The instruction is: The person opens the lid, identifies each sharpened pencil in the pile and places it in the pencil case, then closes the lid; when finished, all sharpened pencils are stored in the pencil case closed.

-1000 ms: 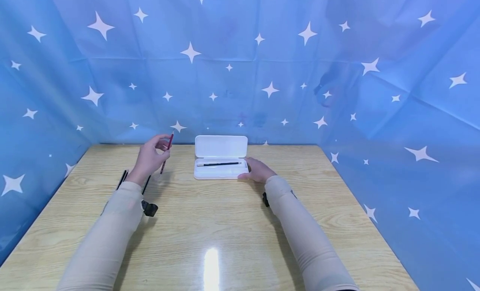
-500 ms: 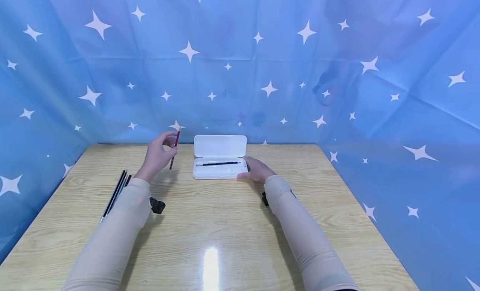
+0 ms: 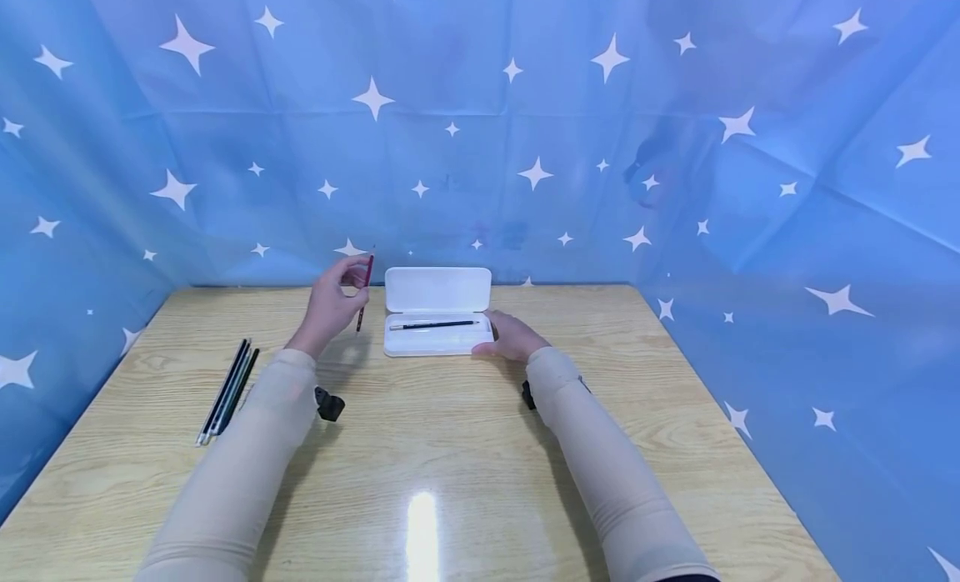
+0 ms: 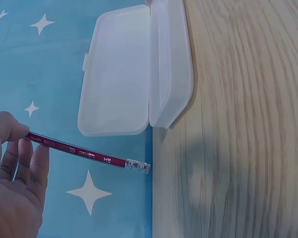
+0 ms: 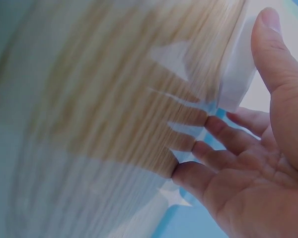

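My left hand (image 3: 330,308) pinches a dark red pencil (image 4: 79,151) between thumb and fingers, just left of the white pencil case (image 3: 438,343). The pencil is held steeply tilted above the table, its silvery ferrule end down. The case lies open, its lid (image 3: 438,290) raised at the back. One black pencil (image 3: 433,325) lies lengthwise inside. At the case's right end my right hand (image 3: 517,340) holds it, thumb at the front corner and fingers at the side and back. In the right wrist view the thumb lies against the white wall and the fingertips reach the tabletop.
Several dark pencils (image 3: 228,390) lie side by side on the wooden table (image 3: 450,432), left of my left forearm. A blue curtain with white stars (image 3: 450,165) stands behind the table and along its sides.
My left hand has moved right with the red pencil, closer to the case. The pencils on the left have come out from behind my arm. My right hand stays on the case.
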Available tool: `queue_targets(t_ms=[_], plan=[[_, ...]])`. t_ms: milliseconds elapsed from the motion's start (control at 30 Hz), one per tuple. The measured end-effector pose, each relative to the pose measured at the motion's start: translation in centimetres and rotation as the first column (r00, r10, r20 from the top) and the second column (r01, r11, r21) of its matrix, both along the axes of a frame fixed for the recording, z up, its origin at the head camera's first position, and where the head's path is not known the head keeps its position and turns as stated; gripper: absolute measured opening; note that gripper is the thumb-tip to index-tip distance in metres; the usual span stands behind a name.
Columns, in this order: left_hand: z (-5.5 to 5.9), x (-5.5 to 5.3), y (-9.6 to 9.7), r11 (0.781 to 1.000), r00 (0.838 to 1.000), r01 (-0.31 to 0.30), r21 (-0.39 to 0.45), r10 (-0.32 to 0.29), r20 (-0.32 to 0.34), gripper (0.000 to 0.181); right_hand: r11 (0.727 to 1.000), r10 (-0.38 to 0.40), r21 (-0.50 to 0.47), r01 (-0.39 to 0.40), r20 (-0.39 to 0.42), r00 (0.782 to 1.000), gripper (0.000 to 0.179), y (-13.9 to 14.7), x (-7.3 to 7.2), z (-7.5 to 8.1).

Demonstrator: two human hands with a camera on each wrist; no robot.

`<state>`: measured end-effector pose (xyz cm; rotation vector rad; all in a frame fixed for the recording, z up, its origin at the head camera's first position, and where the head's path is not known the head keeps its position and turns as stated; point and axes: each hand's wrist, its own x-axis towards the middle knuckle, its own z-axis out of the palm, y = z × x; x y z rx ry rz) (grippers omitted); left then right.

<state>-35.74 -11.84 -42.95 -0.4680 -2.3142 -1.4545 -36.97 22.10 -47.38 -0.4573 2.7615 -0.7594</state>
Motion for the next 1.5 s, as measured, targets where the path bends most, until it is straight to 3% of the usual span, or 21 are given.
queue_targets(t_ms=[433, 900, 1167, 1500], plan=[[0.2, -0.3, 1.8, 1.0, 1.0, 0.021, 0.02, -0.021, -0.004, 0.046, 1.0, 0.006, -0.009, -0.006, -0.004, 1.0, 0.072, 0.1, -0.1, -0.1], [-1.1, -1.3, 3.2, 0.991, 0.999, 0.039, 0.126, -0.035, -0.027, 0.043, 1.0, -0.006, 0.013, 0.006, 0.004, 1.0, 0.073, 0.0, -0.2, -0.3], [-2.0, -1.6, 3.6, 0.989, 1.0, 0.026, 0.143, -0.028, 0.01, 0.041, 1.0, -0.006, 0.02, 0.007, -0.006, 1.0, 0.075, 0.1, -0.2, -0.1], [-2.8, -2.0, 3.7, 0.994, 0.998, 0.006, 0.106, -0.012, 0.056, 0.041, 1.0, 0.004, 0.005, -0.004, -0.007, 1.0, 0.073, -0.1, 0.0, 0.2]])
